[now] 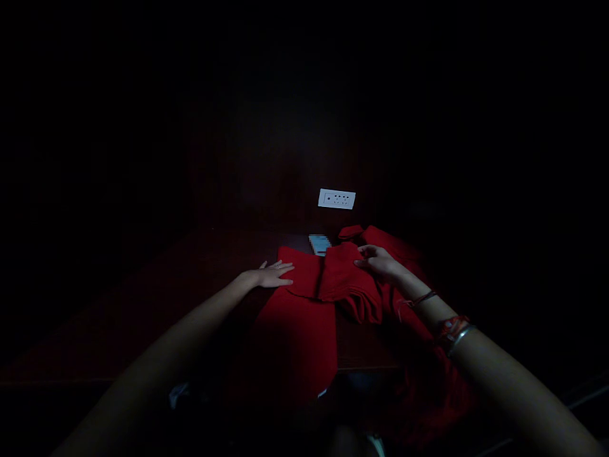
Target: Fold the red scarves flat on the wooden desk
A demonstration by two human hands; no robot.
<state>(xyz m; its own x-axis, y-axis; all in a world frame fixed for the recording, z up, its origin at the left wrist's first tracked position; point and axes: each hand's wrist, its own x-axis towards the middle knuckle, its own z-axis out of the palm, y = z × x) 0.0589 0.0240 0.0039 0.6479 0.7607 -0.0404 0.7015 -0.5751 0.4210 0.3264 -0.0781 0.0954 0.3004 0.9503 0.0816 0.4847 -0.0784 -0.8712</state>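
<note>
A red cloth (pixel 304 273) lies folded on the dark table, and a wide red flap hangs toward me over the front edge. Flat on its left end rests my left hand (pixel 275 275), fingers spread and a ring on one of them. My right hand (pixel 378 262) grips the upper right part of the folded layers between thumb and fingers. Bunched folds droop just below that hand. More red fabric (pixel 392 244) is heaped behind and to the right of it, running down past the table edge.
The dark wooden table (pixel 157 292) ends in a front edge near me. A white socket plate (pixel 337 198) is on the wall behind. A small pale blue blurred item (pixel 319 244) lies just behind the cloth. Deep shadow hides the surroundings.
</note>
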